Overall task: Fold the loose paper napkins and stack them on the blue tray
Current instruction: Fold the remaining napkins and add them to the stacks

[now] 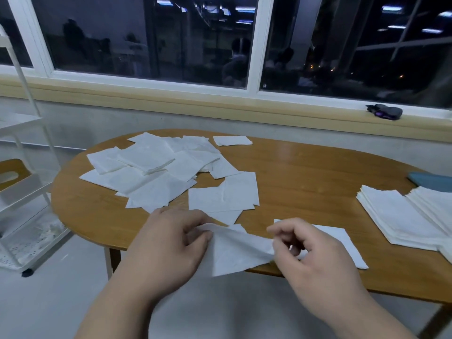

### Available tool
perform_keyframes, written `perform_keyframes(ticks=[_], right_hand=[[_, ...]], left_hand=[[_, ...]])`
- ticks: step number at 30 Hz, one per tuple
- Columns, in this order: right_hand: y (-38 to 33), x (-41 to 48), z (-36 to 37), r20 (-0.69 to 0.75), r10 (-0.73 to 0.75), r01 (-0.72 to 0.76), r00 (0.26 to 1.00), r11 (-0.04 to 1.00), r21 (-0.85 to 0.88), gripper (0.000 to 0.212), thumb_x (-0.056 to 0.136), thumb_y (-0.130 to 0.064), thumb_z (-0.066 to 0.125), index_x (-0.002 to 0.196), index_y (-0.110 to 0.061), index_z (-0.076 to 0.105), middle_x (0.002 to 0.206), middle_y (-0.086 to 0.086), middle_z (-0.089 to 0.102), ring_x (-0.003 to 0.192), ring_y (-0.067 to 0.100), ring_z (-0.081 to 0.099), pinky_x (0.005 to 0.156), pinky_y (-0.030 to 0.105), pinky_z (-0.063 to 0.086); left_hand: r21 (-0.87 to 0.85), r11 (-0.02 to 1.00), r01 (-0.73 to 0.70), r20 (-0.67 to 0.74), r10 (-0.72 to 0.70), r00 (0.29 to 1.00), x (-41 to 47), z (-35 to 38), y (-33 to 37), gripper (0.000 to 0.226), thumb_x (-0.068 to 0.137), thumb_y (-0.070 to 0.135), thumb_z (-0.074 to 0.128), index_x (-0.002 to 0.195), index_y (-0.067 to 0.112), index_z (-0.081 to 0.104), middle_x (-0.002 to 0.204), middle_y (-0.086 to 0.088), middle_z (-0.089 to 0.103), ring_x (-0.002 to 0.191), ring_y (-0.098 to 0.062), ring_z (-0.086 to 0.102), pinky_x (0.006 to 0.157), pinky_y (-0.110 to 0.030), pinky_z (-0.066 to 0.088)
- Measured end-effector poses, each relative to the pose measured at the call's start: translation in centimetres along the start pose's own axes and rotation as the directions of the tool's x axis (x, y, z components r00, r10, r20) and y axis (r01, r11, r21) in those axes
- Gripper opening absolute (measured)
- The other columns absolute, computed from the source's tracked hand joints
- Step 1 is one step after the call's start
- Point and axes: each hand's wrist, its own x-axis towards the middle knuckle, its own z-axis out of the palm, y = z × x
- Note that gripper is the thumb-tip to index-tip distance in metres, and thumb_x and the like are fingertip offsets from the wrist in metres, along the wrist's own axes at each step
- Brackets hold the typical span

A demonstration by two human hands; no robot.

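A white paper napkin (238, 250) hangs in the air over the table's near edge, stretched between both hands. My left hand (171, 241) pinches its left corner. My right hand (315, 255) pinches its right edge with curled fingers. Several loose napkins (151, 172) lie scattered across the left half of the wooden table (305, 172). Another flat napkin (342, 243) lies under my right hand. At the far right, stacks of folded napkins (401, 216) sit on the blue tray (430, 178), of which only a corner shows.
A white wire trolley (22, 192) stands to the left of the table. A window sill with a dark object (385, 111) runs behind the table. A wooden stool (12, 172) shows behind the trolley.
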Motion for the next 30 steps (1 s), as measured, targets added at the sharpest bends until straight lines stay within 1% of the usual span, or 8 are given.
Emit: perform_keyframes(ticks=[5,9,12,16,20,22,27,30], right_hand=[[1.2,2.0,0.8,0.008,-0.016,0.017,1.0,0.969,-0.245,0.022,0.097,-0.027,0.053,0.11,-0.04,0.065,0.087,-0.028,0.061,0.089,-0.007,0.053,0.071,0.007,0.041],[1.5,2.3,1.6,0.025,-0.176,0.173,0.984,0.914,-0.367,0.023,0.096,-0.034,0.053,0.116,-0.035,0.064,0.108,-0.031,0.049,0.107,-0.007,0.042,0.083,0.003,0.034],[1.7,1.6,2.3,0.209,-0.29,0.351,0.934,0.859,-0.374,0.028,0.087,-0.045,0.051,0.104,-0.032,0.07,0.105,-0.024,0.057,0.106,-0.001,0.048,0.093,0.018,0.038],[2.3,1.2,3.0,0.406,-0.209,0.382,0.89,0.826,-0.414,0.044,0.082,-0.062,0.047,0.112,-0.036,0.067,0.113,-0.026,0.054,0.115,-0.002,0.04,0.099,0.016,0.026],[2.7,0.8,3.8,0.328,-0.27,0.407,0.905,0.772,-0.487,0.017,0.083,-0.041,0.057,0.095,-0.036,0.069,0.099,-0.023,0.059,0.099,0.007,0.054,0.088,0.024,0.038],[2.8,0.6,3.9,0.291,-0.312,0.42,0.905,0.772,-0.478,0.013,0.087,-0.035,0.055,0.088,-0.036,0.068,0.091,-0.022,0.061,0.09,0.008,0.056,0.082,0.029,0.045],[2.2,0.5,3.2,0.2,-0.287,0.349,0.937,0.811,-0.47,0.019,0.091,-0.033,0.044,0.08,-0.032,0.06,0.077,-0.019,0.058,0.078,0.007,0.053,0.079,0.034,0.046],[1.5,0.6,1.7,0.133,-0.252,0.284,0.959,0.864,-0.416,0.017,0.094,-0.031,0.047,0.079,-0.034,0.057,0.072,-0.018,0.057,0.083,0.007,0.051,0.081,0.017,0.036]], left_hand=[[0.026,0.991,0.13,0.023,-0.13,0.991,0.4,1.5,-0.7,0.027,0.085,0.025,0.056,0.1,0.043,0.069,0.081,0.025,0.068,0.089,0.003,0.058,0.09,-0.033,0.046],[0.091,0.98,0.176,-0.039,-0.173,0.984,0.5,1.6,-1.2,0.038,0.088,0.026,0.059,0.122,0.042,0.063,0.085,0.029,0.048,0.087,0.013,0.031,0.101,-0.029,0.029],[0.128,0.975,0.183,-0.007,-0.184,0.983,0.5,1.4,-1.8,0.043,0.087,0.027,0.061,0.127,0.042,0.058,0.097,0.026,0.049,0.094,0.013,0.031,0.096,-0.028,0.021],[0.158,0.971,0.178,0.011,-0.182,0.983,0.4,1.2,-2.0,0.044,0.083,0.029,0.067,0.123,0.044,0.06,0.102,0.027,0.044,0.099,0.0,0.03,0.095,-0.03,0.026],[0.076,0.992,0.098,0.062,-0.103,0.993,0.0,0.9,-1.7,0.028,0.083,0.027,0.069,0.107,0.044,0.067,0.104,0.03,0.047,0.102,0.004,0.034,0.101,-0.035,0.032],[0.038,0.998,0.055,0.128,-0.059,0.99,-0.2,0.9,-1.6,0.013,0.085,0.039,0.065,0.095,0.042,0.07,0.104,0.028,0.054,0.106,0.005,0.041,0.101,-0.037,0.036],[-0.108,0.994,0.035,0.323,0.002,0.946,-0.6,0.0,-0.4,0.041,0.067,0.076,0.061,0.097,0.05,0.069,0.107,0.029,0.06,0.112,-0.005,0.052,0.09,-0.036,0.047],[-0.168,0.986,0.012,0.311,0.042,0.95,-0.5,0.0,0.6,0.009,0.08,0.046,0.074,0.088,0.044,0.072,0.093,0.021,0.066,0.095,-0.007,0.06,0.078,-0.033,0.05]])
